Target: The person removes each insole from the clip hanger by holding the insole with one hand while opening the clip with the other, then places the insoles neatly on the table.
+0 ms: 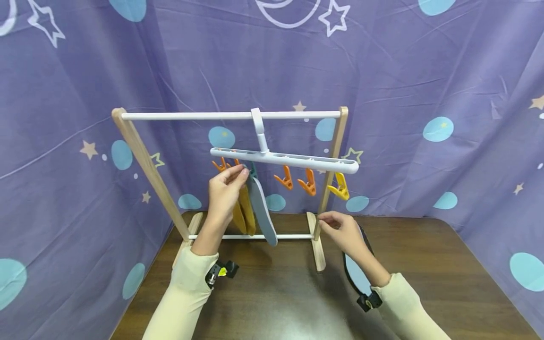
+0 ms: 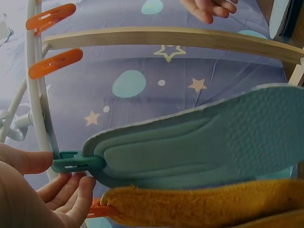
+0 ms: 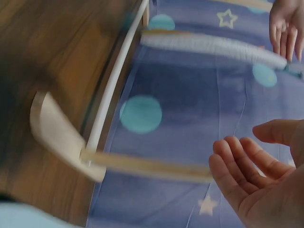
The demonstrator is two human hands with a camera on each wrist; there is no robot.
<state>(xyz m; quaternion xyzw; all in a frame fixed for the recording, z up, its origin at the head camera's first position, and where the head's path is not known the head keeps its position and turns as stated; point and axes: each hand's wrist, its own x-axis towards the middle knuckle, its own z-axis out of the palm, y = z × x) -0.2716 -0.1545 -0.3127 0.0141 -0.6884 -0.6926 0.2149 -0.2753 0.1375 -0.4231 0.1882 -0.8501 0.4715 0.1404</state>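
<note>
My left hand [image 1: 224,191] pinches a green clothespin [image 2: 78,165] under the white clip hanger [image 1: 293,160]. From that clothespin hangs a blue-grey insole [image 1: 262,210], its dimpled sole side showing in the left wrist view. Beside it hang mustard-yellow fuzzy insoles [image 2: 190,203] from orange clothespins [image 1: 221,164], partly hidden by my left hand. My right hand [image 1: 345,234] is held over the table near the rack's right post, fingers loosely bent with nothing between them. Under the right forearm lies another insole [image 1: 358,276], light blue with a dark edge.
A wooden rack with a white top bar [image 1: 187,115] carries the hanger by its hook. Two orange clothespins [image 1: 308,182] and a yellow clothespin [image 1: 339,187] dangle from the hanger's right half. The rack's feet [image 1: 316,243] stand on a brown table [image 1: 272,297] before a purple curtain.
</note>
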